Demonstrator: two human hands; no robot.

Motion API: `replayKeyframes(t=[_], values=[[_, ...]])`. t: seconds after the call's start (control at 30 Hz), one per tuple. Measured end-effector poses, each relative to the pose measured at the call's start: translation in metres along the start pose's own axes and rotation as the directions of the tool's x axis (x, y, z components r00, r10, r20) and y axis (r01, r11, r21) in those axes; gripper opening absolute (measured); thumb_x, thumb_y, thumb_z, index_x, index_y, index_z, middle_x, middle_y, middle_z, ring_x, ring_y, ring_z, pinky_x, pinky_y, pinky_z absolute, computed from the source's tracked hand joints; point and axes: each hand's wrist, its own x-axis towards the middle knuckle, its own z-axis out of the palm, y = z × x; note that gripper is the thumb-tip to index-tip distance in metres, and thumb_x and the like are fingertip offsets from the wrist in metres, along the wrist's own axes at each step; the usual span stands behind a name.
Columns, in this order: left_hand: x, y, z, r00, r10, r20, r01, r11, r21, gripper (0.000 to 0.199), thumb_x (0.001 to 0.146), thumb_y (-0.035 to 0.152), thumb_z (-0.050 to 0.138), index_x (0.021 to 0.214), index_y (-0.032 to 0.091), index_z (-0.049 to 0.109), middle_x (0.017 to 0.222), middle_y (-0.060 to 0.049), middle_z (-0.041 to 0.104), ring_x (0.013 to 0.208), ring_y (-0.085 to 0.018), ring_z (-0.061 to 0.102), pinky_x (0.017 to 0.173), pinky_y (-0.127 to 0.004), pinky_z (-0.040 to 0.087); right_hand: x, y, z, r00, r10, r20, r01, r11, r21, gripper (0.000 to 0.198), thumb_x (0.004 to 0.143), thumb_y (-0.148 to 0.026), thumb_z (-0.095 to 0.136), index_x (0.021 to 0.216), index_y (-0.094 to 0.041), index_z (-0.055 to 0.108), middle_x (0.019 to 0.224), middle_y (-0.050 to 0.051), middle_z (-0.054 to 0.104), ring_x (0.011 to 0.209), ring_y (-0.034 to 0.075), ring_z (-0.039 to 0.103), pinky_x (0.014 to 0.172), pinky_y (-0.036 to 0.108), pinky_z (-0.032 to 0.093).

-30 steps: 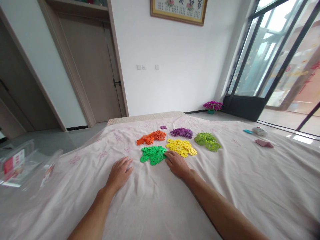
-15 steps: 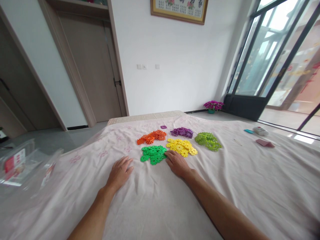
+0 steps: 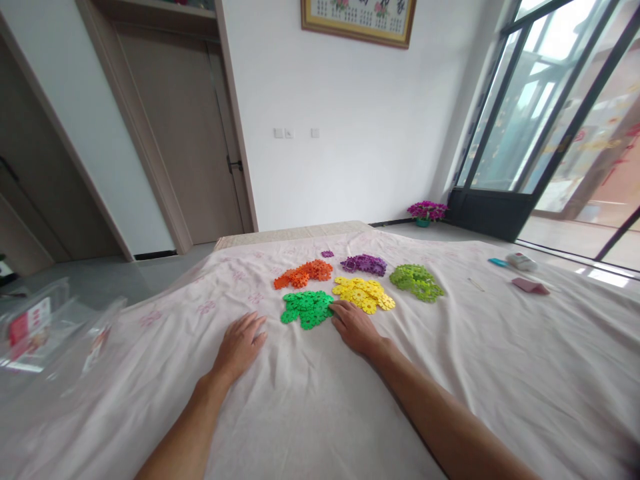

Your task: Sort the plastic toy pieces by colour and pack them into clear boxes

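My left hand (image 3: 241,340) lies flat on the pale cloth, fingers stretched and holding nothing, a short way left of the green pile. My right hand (image 3: 354,327) rests on the cloth with its fingertips at the right edge of the green flower-shaped plastic discs (image 3: 307,309), apparently touching them. Just beyond that hand are yellow discs (image 3: 364,294). Orange discs (image 3: 304,274) lie behind the green ones, purple discs (image 3: 364,265) behind the yellow, and light green discs (image 3: 417,282) to the right. One purple disc (image 3: 327,254) sits apart at the back.
A wrinkled pale cloth (image 3: 320,413) covers the surface. At the right are a white packet (image 3: 521,262), a blue item (image 3: 497,263) and a pink folded piece (image 3: 531,286). Clear plastic bags (image 3: 45,333) lie at the left. A potted flower (image 3: 427,212) stands on the floor beyond.
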Motion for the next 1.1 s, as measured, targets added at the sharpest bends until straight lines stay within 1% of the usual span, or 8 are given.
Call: replayKeyframes(t=[0.2, 0.47, 0.73, 1.1], values=[[-0.0003, 0.0011, -0.0008, 1.000, 0.007, -0.024, -0.007, 1.000, -0.025, 0.041, 0.091, 0.033, 0.046, 0.128, 0.021, 0.059, 0.141, -0.009, 0.053, 0.133, -0.023, 0.044, 0.113, -0.041, 0.032, 0.0004, -0.0001, -0.0001, 1.000, -0.004, 0.002, 0.004, 1.000, 0.004, 0.037, 0.094, -0.028, 0.044, 0.128, -0.020, 0.057, 0.127, 0.010, 0.059, 0.114, 0.021, 0.054, 0.101, 0.033, 0.039], [0.0000, 0.0010, 0.0000, 0.999, 0.008, -0.035, -0.009, 1.000, -0.016, 0.041, 0.090, 0.032, 0.047, 0.128, 0.021, 0.059, 0.140, -0.009, 0.054, 0.133, -0.024, 0.045, 0.113, -0.042, 0.032, 0.0003, 0.0005, 0.0005, 1.000, -0.003, 0.000, 0.003, 1.000, 0.012, 0.038, 0.094, -0.028, 0.044, 0.128, -0.020, 0.057, 0.127, 0.010, 0.058, 0.114, 0.022, 0.054, 0.101, 0.034, 0.039], [0.0003, 0.0002, 0.0001, 1.000, 0.009, -0.014, -0.009, 1.000, 0.004, 0.042, 0.091, 0.033, 0.046, 0.130, 0.020, 0.058, 0.141, -0.010, 0.053, 0.134, -0.024, 0.044, 0.113, -0.042, 0.032, 0.0001, 0.0004, 0.0003, 1.000, -0.006, -0.003, 0.006, 1.000, 0.012, 0.037, 0.094, -0.028, 0.043, 0.128, -0.019, 0.057, 0.127, 0.010, 0.058, 0.114, 0.021, 0.054, 0.101, 0.034, 0.039], [-0.0001, 0.0015, -0.0012, 1.000, 0.004, -0.016, -0.004, 1.000, 0.002, 0.042, 0.091, 0.032, 0.045, 0.129, 0.020, 0.058, 0.141, -0.010, 0.053, 0.133, -0.024, 0.044, 0.113, -0.042, 0.032, 0.0005, 0.0004, 0.0011, 1.000, 0.000, 0.001, 0.000, 1.000, 0.004, 0.038, 0.094, -0.028, 0.043, 0.129, -0.021, 0.057, 0.128, 0.009, 0.058, 0.115, 0.021, 0.054, 0.101, 0.034, 0.039]])
